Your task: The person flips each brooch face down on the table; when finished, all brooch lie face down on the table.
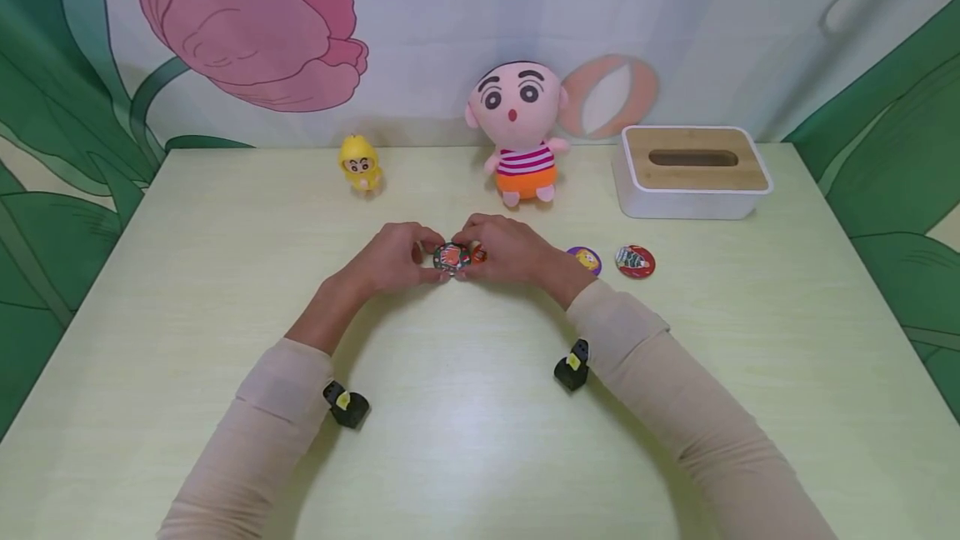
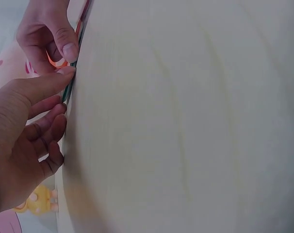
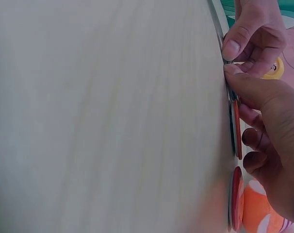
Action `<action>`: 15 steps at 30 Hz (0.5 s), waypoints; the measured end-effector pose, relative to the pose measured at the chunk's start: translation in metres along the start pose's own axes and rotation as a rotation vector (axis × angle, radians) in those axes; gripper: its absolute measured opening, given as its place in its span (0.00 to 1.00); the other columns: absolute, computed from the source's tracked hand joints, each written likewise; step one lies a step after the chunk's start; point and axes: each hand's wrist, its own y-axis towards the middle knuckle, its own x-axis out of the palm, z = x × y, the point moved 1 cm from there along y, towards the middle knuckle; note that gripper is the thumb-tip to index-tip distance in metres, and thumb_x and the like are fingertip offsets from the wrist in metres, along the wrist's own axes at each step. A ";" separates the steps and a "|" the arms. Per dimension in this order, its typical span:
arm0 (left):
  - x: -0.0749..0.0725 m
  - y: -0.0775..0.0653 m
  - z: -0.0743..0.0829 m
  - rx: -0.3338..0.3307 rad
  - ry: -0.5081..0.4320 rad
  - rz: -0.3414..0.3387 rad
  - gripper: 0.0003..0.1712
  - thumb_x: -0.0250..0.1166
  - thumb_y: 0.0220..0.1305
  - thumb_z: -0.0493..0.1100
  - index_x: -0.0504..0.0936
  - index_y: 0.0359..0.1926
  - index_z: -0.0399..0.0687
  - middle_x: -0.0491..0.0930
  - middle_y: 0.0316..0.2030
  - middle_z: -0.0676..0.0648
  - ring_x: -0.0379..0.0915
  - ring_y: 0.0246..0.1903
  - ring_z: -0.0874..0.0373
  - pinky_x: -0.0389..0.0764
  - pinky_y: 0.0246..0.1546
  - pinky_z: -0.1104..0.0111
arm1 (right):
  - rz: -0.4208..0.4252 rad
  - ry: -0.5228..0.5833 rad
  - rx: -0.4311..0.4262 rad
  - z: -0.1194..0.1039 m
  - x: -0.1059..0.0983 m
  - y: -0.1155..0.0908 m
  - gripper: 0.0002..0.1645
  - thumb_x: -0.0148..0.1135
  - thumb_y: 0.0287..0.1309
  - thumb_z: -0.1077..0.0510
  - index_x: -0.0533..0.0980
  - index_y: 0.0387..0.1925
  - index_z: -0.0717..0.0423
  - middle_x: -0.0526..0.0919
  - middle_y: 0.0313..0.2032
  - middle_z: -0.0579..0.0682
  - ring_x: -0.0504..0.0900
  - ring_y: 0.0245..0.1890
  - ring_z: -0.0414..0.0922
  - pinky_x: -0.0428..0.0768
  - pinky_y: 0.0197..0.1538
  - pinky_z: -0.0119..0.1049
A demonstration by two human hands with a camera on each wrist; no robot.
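A round, dark-rimmed badge with a red and white picture lies at the middle of the table, between both hands. My left hand pinches its left edge between thumb and fingers. On the opposite edge my right hand does the same, its thumb and fingertips close to the left ones. A red-orange badge shows partly under the right hand's fingers. In the left wrist view the held badge appears edge-on, low at the tabletop. Right of the right hand lie a purple badge, partly behind the wrist, and a red badge.
Along the back of the pale table stand a small yellow-hooded figure, a plush doll in striped top and orange shorts, and a white tissue box with a wooden lid. A printed curtain hangs behind.
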 end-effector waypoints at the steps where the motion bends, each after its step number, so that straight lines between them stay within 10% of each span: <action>1: 0.000 0.000 0.000 0.002 -0.002 0.001 0.25 0.76 0.56 0.44 0.84 0.55 0.43 0.84 0.44 0.44 0.76 0.40 0.52 0.75 0.43 0.66 | 0.000 0.009 0.003 0.000 0.000 0.000 0.32 0.73 0.59 0.48 0.78 0.63 0.53 0.81 0.55 0.49 0.80 0.52 0.45 0.80 0.58 0.40; 15: 0.002 0.001 -0.001 -0.014 -0.030 0.006 0.26 0.77 0.55 0.43 0.84 0.55 0.43 0.83 0.42 0.44 0.75 0.39 0.52 0.75 0.42 0.67 | 0.030 0.063 0.016 0.002 0.002 0.003 0.30 0.76 0.56 0.49 0.81 0.59 0.53 0.84 0.52 0.49 0.80 0.48 0.45 0.80 0.53 0.37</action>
